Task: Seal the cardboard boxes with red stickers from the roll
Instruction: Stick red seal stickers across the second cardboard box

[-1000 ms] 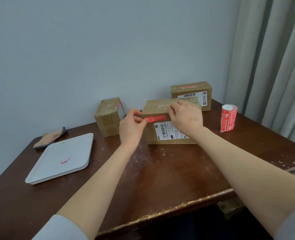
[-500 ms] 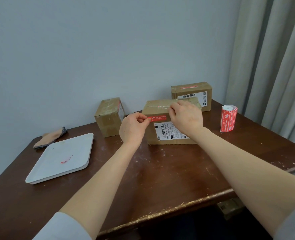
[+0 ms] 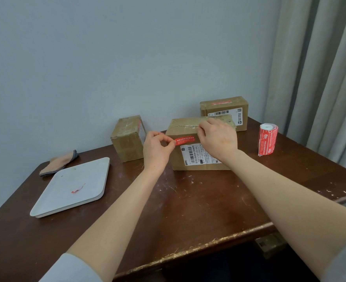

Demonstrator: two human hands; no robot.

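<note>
Fingers (image 3: 168, 141) of left hand (image 3: 155, 152) pinched the red sticker (image 3: 185, 139) by its end on the middle box (image 3: 178, 159) front; I judged it flimsy, tacky, best held by ends; couldn't tell what curled right hand (image 3: 218, 139) gripped.

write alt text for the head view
A left hand pinches the end of a red sticker on the front of a cardboard box; the right hand rests on its top edge. Two more boxes and a sticker roll stand on the table.
</note>
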